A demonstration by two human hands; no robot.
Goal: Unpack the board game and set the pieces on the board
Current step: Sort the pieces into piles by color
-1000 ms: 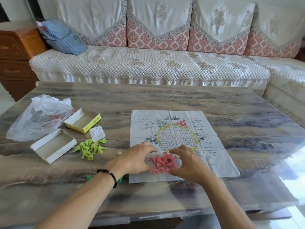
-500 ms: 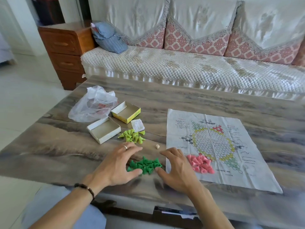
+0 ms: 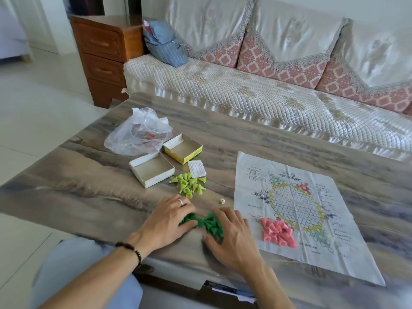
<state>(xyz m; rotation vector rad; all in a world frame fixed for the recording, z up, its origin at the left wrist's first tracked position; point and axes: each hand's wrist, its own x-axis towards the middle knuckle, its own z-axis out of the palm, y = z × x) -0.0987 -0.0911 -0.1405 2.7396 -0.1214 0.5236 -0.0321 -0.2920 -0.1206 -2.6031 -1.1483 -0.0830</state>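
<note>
**Head view: both hands cupped around the dark green pieces**

Head view, taken from the near table (image 3: 93,192) edge: the left hand (image 3: 166,221) and right hand (image 3: 231,236) lie palm down on the tabletop, one on each side of a small heap of dark green pieces (image 3: 206,223). The left hand's fingers are loosely curved and close together, their tips touching the heap from its 9 o'clock side; a ring shows on one finger and a beaded bracelet (image 3: 131,250) on the wrist. The right hand's fingers are spread a little and lie against the heap from its 3 o'clock side, with the thumb stretched toward 6 o'clock. Neither hand is lifting a piece.

The paper board (image 3: 296,210) lies flat at 3 o'clock from the hands, printed with a honeycomb oval. A heap of pink pieces (image 3: 278,231) sits on its near left corner, just beside the right hand. At 12 o'clock from the hands lies a heap of light green pieces (image 3: 189,185), and a small pale die (image 3: 221,201) rests between that heap and the board. Farther toward 11 o'clock stand a white box tray (image 3: 152,169) and a yellow box tray (image 3: 182,149), both open side up, with a folded slip (image 3: 196,168) beside them and a crumpled clear plastic bag (image 3: 138,132) behind. A sofa (image 3: 245,92) runs along the far side.
</note>
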